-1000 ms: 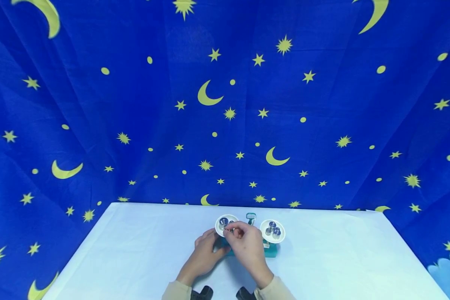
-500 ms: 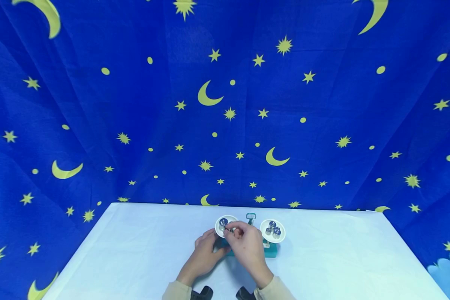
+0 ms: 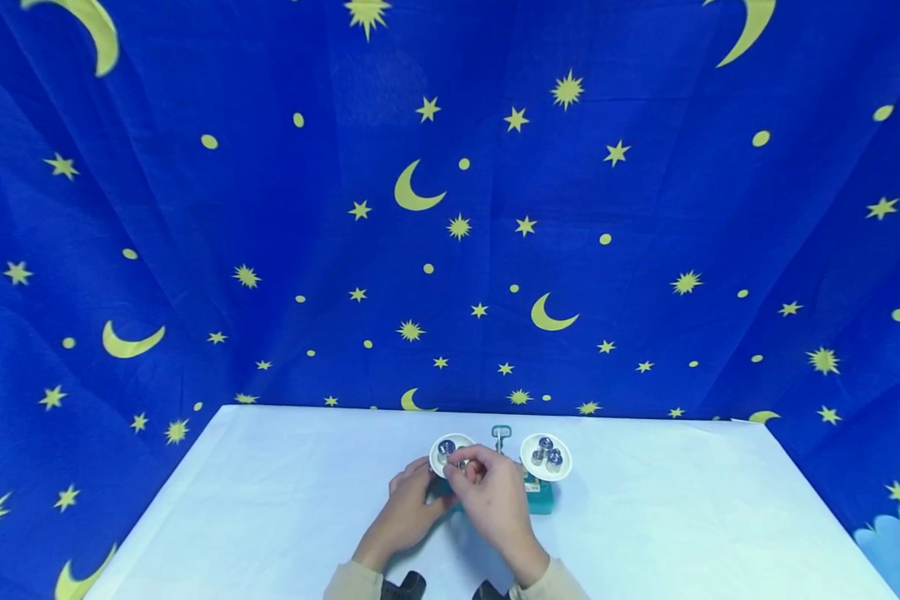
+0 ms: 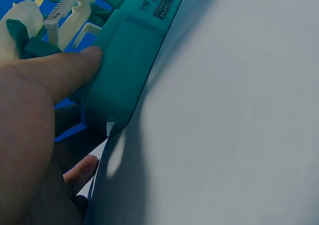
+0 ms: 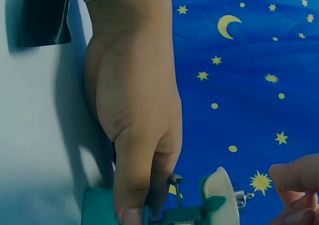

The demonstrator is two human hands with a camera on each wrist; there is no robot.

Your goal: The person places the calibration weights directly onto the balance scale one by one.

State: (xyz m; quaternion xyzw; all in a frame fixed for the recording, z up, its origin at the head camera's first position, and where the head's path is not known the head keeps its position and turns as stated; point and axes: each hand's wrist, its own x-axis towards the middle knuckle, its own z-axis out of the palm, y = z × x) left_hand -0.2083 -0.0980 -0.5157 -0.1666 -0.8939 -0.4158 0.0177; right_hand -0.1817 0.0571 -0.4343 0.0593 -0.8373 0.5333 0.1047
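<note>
A toy balance scale with a teal base (image 3: 540, 498) stands on the white table. My left hand (image 3: 408, 508) grips its left end, thumb (image 4: 82, 65) against the base's near side. Over the white left pan (image 3: 433, 458) is my right hand (image 3: 493, 496), thumb and index finger nearly together. Inside that pan stands a silver knobbed weight (image 3: 446, 450). Another small metal piece shows right by the right fingertips; whether they pinch it is unclear. Several silver weights (image 3: 546, 444) sit in the right pan (image 3: 567, 460). The right wrist view shows the right fingers (image 5: 299, 172) apart from the left pan's weight (image 5: 241, 197).
At the scale's back centre rises a teal frame (image 3: 502, 432). A white table (image 3: 682, 517) surrounds the scale, backed by a blue curtain (image 3: 645, 208) with yellow moons and stars. Black wrist devices (image 3: 405, 585) show at both cuffs.
The left pan has dipped slightly and the right pan has risen. My right hand hovers nearly where it was, its fingertips slightly lower. My left hand has not moved.
</note>
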